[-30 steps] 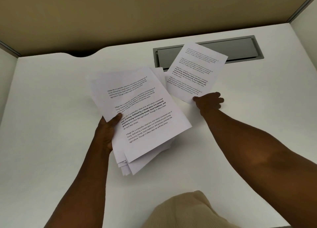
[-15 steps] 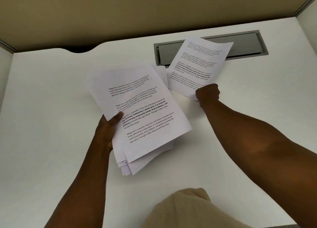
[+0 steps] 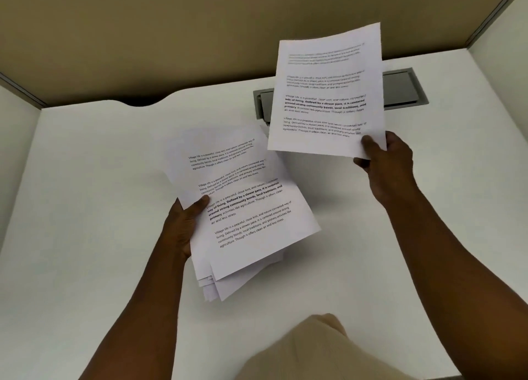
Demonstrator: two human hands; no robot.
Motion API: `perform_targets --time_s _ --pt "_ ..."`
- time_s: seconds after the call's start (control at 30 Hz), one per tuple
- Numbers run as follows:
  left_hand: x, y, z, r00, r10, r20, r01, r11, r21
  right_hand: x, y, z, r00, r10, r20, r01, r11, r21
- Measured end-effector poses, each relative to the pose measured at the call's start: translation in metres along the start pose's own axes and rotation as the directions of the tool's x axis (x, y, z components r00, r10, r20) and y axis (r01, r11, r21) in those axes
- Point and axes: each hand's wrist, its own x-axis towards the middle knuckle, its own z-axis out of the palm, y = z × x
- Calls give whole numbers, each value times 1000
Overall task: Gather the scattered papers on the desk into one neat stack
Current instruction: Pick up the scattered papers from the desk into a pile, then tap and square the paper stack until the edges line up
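Observation:
My left hand (image 3: pixel 183 225) grips a loose stack of printed papers (image 3: pixel 245 208) by its left edge, thumb on top, holding it tilted above the white desk (image 3: pixel 85 208). The sheets in the stack are fanned unevenly at the bottom. My right hand (image 3: pixel 388 165) pinches the lower right corner of a single printed sheet (image 3: pixel 325 93), raised upright above the desk to the right of and beyond the stack. The two do not touch.
A grey metal cable hatch (image 3: pixel 405 86) is set into the desk at the back, partly hidden by the raised sheet. Beige partition walls (image 3: pixel 171 36) close the desk at the back and sides. A beige-clothed knee (image 3: pixel 314 351) shows at the bottom.
My right hand closed on the single sheet that lay on the desk and lifted it up and to the right. The left hand and its stack stayed almost still.

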Motion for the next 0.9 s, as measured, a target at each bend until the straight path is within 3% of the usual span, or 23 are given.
perform_targets --time_s 0.17,0.37,0.47,0.63,0.8,0.9 --pt "-17 0 17 1000 -5 3 5 1000 1 -59 -3 1 973 91 210 -96 995 12" --pt "-32 -3 23 997 26 73 -24 999 -21 -106 18 6 947 147 285 -86 972 -216" --pt "-41 -1 28 999 -46 26 46 999 -14 -117 27 4 927 181 328 -85 954 -286" --pt "-52 -9 29 982 -140 127 153 983 -97 -126 52 2 897 274 347 -140 921 -363" --pt "-57 -26 15 981 -176 78 185 975 -124 -121 85 -5 773 518 367 -197 745 -637" --pt "-62 -28 13 959 -280 38 283 948 -143 -115 98 -14 662 663 348 -381 698 -606"
